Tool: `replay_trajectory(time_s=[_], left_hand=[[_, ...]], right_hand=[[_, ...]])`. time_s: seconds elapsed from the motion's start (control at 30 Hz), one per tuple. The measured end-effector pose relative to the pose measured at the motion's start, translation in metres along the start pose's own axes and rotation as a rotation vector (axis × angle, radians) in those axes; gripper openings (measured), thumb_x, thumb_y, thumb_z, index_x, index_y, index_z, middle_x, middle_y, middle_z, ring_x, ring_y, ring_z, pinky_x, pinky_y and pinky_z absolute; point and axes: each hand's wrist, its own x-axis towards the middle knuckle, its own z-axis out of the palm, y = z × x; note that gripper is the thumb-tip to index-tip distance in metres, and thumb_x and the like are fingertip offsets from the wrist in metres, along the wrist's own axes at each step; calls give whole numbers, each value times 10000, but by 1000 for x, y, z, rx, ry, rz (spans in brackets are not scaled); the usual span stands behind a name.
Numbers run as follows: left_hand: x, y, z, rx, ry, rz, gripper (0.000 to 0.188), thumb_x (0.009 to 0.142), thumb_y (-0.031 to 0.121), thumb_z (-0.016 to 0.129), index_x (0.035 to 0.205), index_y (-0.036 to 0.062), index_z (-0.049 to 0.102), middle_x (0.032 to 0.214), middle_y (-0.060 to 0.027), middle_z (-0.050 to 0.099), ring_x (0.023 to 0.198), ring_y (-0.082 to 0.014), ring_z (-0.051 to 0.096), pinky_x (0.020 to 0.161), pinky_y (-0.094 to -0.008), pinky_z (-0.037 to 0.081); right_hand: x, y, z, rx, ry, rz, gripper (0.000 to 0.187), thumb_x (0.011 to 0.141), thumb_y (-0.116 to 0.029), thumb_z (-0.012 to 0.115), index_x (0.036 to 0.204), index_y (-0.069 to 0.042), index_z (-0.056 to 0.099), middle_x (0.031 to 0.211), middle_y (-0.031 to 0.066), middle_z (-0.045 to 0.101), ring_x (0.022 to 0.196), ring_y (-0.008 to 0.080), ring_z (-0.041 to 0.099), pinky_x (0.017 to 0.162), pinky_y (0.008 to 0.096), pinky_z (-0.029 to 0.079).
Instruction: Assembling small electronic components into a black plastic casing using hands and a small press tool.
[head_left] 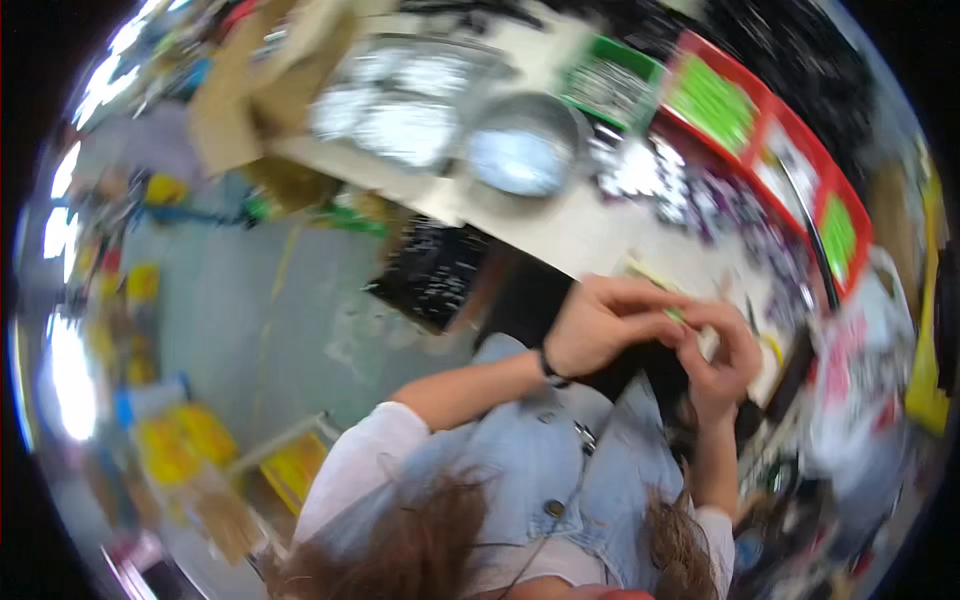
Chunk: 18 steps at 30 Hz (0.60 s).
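The picture is blurred by motion. My left hand and my right hand meet at the edge of a pale workbench. Both pinch a small thin pale-green piece between their fingertips; its exact kind is too blurred to tell. A dark band sits on my left wrist. My denim vest and white sleeves fill the lower middle of the view.
A round metal bowl stands on the bench beyond my hands, with shiny trays to its left. Red bins with green contents line the right side. Cardboard lies at the upper left. Grey floor spreads left.
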Motion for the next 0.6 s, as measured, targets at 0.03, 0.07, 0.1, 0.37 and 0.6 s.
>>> replay_trajectory(time_s=[0.03, 0.07, 0.1, 0.37, 0.6], left_hand=[[1, -4, 3, -49, -8, -27, 265, 834, -42, 663, 1099, -60, 665, 947, -106, 701, 851, -141, 666, 772, -258, 543], [-1, -7, 5, -71, 2, -44, 281, 831, -52, 661, 1111, -63, 659, 936, -108, 701, 840, -141, 670, 768, -253, 544], [2, -10, 10, -78, -26, -52, 279, 831, -58, 658, 1110, -63, 659, 922, -113, 700, 827, -147, 674, 761, -253, 546], [-4, -31, 15, -143, -88, -166, 250, 867, -29, 630, 1114, -65, 650, 939, -136, 680, 783, -165, 662, 721, -273, 554], [-12, -34, 19, 226, -110, 55, 269, 817, -38, 683, 1086, -50, 674, 907, -91, 669, 787, -129, 607, 715, -256, 496]], right_hand=[[0, -1, 0, 79, 26, 33, 185, 734, 79, 697, 906, 25, 656, 858, 125, 679, 778, 210, 643, 714, 294, 496], [-5, -1, 0, 187, 59, 47, 184, 728, 95, 695, 897, 33, 654, 853, 132, 678, 782, 210, 644, 715, 292, 498], [-10, 1, -6, 166, 72, 60, 187, 726, 100, 695, 896, 34, 654, 854, 133, 677, 785, 209, 644, 717, 292, 499], [-30, 5, -23, 19, 36, 35, 194, 725, 106, 697, 894, 30, 639, 863, 113, 673, 794, 198, 644, 722, 291, 503], [-44, -1, -13, 16, 122, 47, 214, 690, 89, 715, 868, 1, 637, 800, 109, 658, 729, 214, 639, 644, 286, 500]])
